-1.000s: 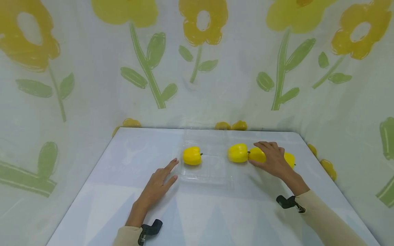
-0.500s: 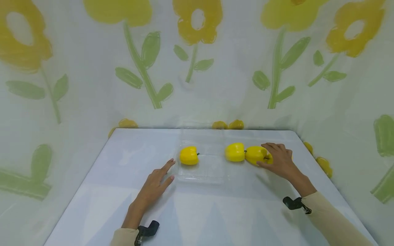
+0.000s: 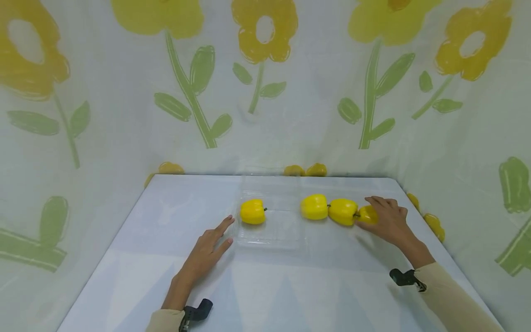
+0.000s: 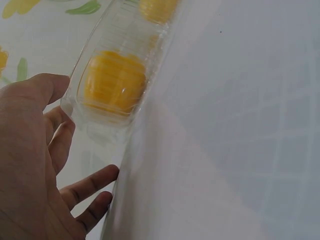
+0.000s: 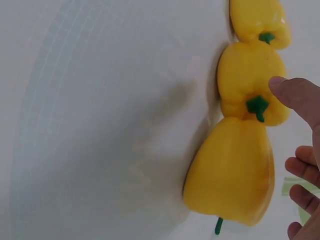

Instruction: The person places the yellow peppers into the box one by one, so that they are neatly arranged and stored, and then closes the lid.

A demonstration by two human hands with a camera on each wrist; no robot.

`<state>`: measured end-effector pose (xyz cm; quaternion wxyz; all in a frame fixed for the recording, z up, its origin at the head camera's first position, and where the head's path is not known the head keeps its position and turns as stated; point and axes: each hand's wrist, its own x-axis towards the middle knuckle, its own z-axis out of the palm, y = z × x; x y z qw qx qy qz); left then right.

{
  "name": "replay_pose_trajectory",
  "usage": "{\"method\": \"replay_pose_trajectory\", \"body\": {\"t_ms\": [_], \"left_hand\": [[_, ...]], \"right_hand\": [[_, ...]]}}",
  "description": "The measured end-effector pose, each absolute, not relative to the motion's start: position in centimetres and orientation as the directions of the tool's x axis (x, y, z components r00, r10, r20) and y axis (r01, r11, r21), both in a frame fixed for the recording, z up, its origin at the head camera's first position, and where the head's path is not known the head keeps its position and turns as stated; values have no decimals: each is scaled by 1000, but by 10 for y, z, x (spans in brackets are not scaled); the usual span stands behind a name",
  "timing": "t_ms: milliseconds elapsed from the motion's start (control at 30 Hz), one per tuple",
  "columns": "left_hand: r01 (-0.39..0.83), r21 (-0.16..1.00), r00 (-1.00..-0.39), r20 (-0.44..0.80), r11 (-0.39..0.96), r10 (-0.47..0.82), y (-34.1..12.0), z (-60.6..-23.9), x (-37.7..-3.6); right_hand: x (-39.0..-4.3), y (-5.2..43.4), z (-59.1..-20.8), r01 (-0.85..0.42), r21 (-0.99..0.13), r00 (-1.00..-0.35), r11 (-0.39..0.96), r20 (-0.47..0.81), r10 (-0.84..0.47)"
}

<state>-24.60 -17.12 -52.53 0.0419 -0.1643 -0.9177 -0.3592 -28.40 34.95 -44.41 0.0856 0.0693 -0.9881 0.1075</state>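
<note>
A clear plastic container (image 3: 269,242) with its lid raised behind it lies on the table, one yellow bell pepper (image 3: 252,212) in its left part. My left hand (image 3: 204,251) is at the container's left side, fingers spread, thumb and fingertips by its rim (image 4: 70,102). To the container's right, three more yellow peppers lie in a row: a left pepper (image 3: 314,206), a middle pepper (image 3: 343,212) and a right pepper (image 3: 367,215). Over the right pepper hovers my right hand (image 3: 387,221), fingers apart and gripping nothing; it partly hides that pepper in the head view.
The white table (image 3: 282,290) has edges at the back and both sides. A curtain (image 3: 307,120) printed with yellow flowers hangs behind and around it. A dark wrist camera (image 3: 199,311) sits on the left wrist, another camera (image 3: 402,277) on the right.
My right hand has moved right along the row, from the middle pepper to the right one, uncovering the middle pepper. The left hand stays by the container.
</note>
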Motion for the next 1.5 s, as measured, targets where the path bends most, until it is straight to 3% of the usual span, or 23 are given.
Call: {"method": "replay_pose_trajectory", "body": {"t_ms": [633, 1500], "left_hand": [[379, 656, -925, 238, 653, 297, -172, -531, -245], [370, 659, -928, 226, 655, 296, -173, -531, -250]], "right_hand": [[-279, 373, -454, -96, -204, -990, 974, 118, -72], [-277, 387, -455, -146, -172, -959, 974, 266, -97]]}}
